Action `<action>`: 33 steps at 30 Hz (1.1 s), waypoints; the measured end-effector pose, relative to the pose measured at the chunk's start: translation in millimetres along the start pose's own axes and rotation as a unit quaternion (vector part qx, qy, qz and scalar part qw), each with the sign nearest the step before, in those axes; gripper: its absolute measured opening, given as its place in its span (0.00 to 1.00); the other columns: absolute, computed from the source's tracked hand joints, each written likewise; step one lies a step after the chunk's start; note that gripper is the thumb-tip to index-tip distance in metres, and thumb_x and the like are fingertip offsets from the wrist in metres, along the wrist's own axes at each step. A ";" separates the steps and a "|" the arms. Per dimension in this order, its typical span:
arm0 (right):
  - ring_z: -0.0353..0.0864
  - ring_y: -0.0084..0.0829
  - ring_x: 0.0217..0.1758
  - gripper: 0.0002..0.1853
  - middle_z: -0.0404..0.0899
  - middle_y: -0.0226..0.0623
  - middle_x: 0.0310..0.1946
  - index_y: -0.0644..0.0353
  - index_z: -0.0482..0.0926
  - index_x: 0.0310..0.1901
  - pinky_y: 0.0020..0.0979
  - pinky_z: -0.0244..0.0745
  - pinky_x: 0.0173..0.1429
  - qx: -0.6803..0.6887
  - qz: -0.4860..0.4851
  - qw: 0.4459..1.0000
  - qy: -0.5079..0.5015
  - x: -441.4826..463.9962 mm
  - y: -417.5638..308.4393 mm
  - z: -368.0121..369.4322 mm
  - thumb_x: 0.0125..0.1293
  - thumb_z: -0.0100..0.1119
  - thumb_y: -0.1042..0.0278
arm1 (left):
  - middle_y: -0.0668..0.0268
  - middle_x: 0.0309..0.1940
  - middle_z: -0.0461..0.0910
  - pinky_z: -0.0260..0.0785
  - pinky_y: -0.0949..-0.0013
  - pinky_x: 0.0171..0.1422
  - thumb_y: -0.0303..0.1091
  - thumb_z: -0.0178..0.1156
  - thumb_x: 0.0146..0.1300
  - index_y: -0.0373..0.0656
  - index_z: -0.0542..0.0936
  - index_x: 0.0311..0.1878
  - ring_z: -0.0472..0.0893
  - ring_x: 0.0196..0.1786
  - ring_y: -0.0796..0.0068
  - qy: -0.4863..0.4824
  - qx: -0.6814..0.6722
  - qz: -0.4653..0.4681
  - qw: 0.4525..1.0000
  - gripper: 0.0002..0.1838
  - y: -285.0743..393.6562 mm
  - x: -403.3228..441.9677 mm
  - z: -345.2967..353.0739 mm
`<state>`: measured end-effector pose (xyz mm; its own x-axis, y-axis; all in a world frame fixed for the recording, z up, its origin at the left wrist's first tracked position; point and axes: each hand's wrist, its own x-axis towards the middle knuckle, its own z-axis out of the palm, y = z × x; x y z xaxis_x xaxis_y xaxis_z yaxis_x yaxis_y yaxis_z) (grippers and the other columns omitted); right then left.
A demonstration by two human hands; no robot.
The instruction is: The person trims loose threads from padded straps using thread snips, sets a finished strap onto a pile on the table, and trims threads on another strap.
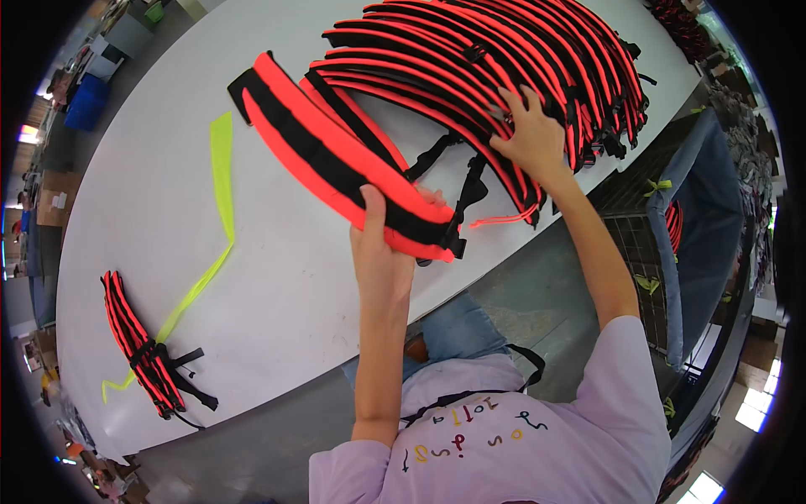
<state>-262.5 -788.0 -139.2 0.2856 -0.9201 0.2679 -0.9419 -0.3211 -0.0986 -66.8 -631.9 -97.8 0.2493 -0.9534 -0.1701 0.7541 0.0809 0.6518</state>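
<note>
In my left hand (382,227) is a padded belt (327,160), neon orange-red with a black band along its middle. My thumb lies on its front and the fingers go behind it. Black webbing and a buckle hang at its lower end. My right hand (533,139) rests with spread fingers on the near edge of a large fanned pile of similar belts (437,55). Black straps (474,181) and a thin orange-red cord (504,220) trail from the pile's near side.
A small bundle of belts (138,344) lies on the white table (277,302) at the left, beside a neon yellow ribbon (220,185). To the right stands a wire-mesh bin (642,260) with a blue-grey cloth lining, holding more orange-red pieces. The table's near edge runs before my body.
</note>
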 end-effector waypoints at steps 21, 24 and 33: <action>0.79 0.42 0.31 0.27 0.70 0.41 0.49 0.52 0.69 0.55 0.38 0.76 0.31 0.219 -0.123 0.968 0.016 -75.3 -83.1 38.0 0.53 0.64 0.58 | 0.53 0.28 0.80 0.76 0.68 0.33 0.36 0.50 0.68 0.28 0.73 0.39 0.81 0.29 0.68 0.197 0.349 -0.128 0.907 0.16 31.8 -184.0 -117.6; 0.78 0.45 0.29 0.22 0.72 0.41 0.37 0.49 0.71 0.52 0.41 0.75 0.31 0.191 -0.144 0.967 -0.094 -96.1 -122.1 80.6 0.54 0.61 0.59 | 0.57 0.29 0.82 0.74 0.71 0.37 0.33 0.53 0.65 0.29 0.75 0.40 0.82 0.32 0.72 0.132 0.384 -0.169 0.898 0.13 15.9 -197.4 -120.4; 0.79 0.51 0.30 0.15 0.74 0.50 0.34 0.41 0.75 0.50 0.46 0.75 0.35 0.106 -0.059 0.992 -0.047 -53.9 -55.4 131.2 0.61 0.48 0.68 | 0.58 0.28 0.82 0.74 0.71 0.36 0.33 0.55 0.63 0.30 0.75 0.39 0.82 0.30 0.72 0.181 0.411 -0.239 0.861 0.12 25.2 -263.2 -120.0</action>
<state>-202.5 -750.1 -274.0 0.4155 -0.8873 0.2003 -0.8459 -0.4579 -0.2735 -40.4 -344.1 -125.4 0.3142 -0.6556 -0.6866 0.1750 -0.6708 0.7207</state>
